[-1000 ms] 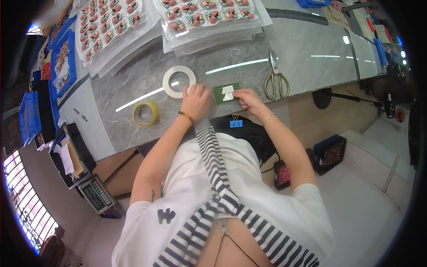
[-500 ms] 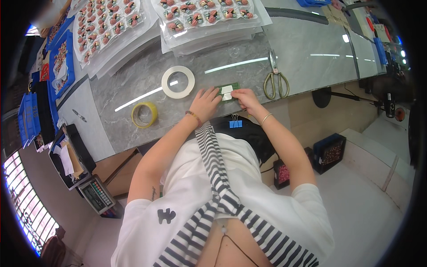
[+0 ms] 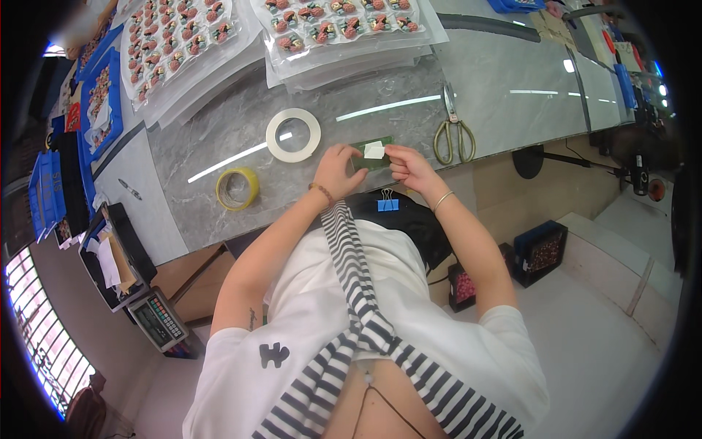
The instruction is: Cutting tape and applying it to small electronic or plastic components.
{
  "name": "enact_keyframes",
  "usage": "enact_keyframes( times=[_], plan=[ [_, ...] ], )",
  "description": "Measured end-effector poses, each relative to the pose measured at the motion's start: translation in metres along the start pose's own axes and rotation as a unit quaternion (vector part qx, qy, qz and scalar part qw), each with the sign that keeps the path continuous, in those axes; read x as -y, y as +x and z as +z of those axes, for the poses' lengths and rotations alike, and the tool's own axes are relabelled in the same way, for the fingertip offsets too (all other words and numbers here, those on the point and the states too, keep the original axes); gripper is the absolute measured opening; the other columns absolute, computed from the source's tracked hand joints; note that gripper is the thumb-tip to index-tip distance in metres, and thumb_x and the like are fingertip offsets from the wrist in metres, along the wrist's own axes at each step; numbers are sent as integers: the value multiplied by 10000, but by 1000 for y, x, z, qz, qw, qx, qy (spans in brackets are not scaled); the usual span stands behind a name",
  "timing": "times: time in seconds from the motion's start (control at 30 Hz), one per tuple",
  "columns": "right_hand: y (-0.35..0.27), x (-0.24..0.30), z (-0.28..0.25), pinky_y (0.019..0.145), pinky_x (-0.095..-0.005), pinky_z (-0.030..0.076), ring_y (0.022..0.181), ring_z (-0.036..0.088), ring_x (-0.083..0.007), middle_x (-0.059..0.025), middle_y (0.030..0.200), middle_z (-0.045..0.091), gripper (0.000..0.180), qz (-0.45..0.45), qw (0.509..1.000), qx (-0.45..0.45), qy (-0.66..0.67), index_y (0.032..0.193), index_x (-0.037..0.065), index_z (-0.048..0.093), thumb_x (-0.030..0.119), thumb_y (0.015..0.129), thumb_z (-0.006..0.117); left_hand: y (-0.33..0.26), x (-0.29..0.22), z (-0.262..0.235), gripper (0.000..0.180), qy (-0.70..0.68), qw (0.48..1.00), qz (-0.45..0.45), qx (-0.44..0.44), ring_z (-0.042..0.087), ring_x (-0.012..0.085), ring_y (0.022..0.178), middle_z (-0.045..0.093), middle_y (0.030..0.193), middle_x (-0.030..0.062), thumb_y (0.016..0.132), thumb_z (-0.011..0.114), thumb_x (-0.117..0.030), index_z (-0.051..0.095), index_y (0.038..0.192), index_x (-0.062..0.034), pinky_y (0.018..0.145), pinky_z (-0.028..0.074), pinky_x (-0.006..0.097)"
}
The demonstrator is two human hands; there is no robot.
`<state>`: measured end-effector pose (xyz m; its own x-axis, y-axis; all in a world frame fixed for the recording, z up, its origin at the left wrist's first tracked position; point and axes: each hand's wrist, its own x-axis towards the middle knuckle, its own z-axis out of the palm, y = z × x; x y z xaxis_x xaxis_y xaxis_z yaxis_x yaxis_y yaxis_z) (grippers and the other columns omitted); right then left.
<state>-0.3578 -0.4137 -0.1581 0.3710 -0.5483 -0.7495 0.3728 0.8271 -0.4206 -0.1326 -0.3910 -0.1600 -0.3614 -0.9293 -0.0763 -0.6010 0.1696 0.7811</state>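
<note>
A small green card [image 3: 373, 154] with a white patch on it lies at the near edge of the grey marble table [image 3: 512, 88]. My left hand [image 3: 336, 170] presses on the card's left end with curled fingers. My right hand [image 3: 408, 164] pinches the card's right end beside the white patch. A white tape roll [image 3: 293, 134] lies just beyond my left hand. A yellow tape roll [image 3: 238, 188] lies further left. Scissors with yellow handles [image 3: 453, 132] rest to the right of my right hand.
Clear trays of small red and white pieces [image 3: 329, 22] cover the far side of the table. A blue binder clip [image 3: 387, 204] sits below the table edge. Blue bins [image 3: 44, 190] and a weighing scale [image 3: 162, 320] stand at the left. A blue crate [image 3: 540, 250] is on the floor.
Both hands have shifted slightly along the green card. My left hand drew back from the white tape roll toward the table's near edge. The tape rolls and scissors have not moved.
</note>
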Motion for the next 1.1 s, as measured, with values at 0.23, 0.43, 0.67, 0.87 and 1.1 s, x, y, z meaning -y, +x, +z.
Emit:
enact_keyframes(
  times=[0.23, 0.43, 0.67, 0.87, 1.1],
  plan=[
    [-16, 5, 12, 441, -205, 217, 486, 271, -35, 69, 590, 278, 125, -58, 976, 130, 167, 1034, 83, 585, 106, 921, 537, 17, -25, 3, 281, -605, 736, -301, 38, 592, 86, 839, 661, 939, 25, 853, 694, -226, 648, 1047, -28, 731, 459, 220],
    [-25, 0, 22, 473, -204, 234, 526, 294, -48, 54, 614, 328, 225, -178, 973, 119, 83, 1106, 58, 622, 79, 896, 543, 28, -46, -4, 244, -691, 671, -268, 16, 595, 78, 789, 665, 911, 23, 867, 683, -209, 650, 1046, -47, 698, 453, 199],
    [-39, 4, 35, 509, -203, 339, 562, 420, -56, 25, 670, 481, 231, -432, 846, -98, -298, 1046, 50, 680, 51, 825, 611, 26, -67, -22, 177, -476, 857, -177, -86, 625, 131, 754, 673, 820, 51, 847, 683, -178, 671, 886, -6, 686, 487, 244],
    [-50, 20, 48, 509, -223, 375, 608, 487, -90, -20, 770, 549, 142, -478, 714, -284, -425, 907, 65, 691, 66, 767, 670, 29, -76, -42, 168, -165, 974, -9, -153, 638, 169, 728, 676, 799, 110, 759, 699, -127, 680, 858, 6, 712, 494, 295],
    [-73, 43, 51, 575, -213, 379, 702, 508, -75, -1, 814, 581, 141, -415, 748, -59, -515, 869, 53, 667, 75, 733, 698, 34, -74, -66, 206, -151, 985, 1, 87, 662, 205, 722, 676, 753, 114, 721, 698, -169, 681, 829, 6, 692, 505, 310]
  ],
)
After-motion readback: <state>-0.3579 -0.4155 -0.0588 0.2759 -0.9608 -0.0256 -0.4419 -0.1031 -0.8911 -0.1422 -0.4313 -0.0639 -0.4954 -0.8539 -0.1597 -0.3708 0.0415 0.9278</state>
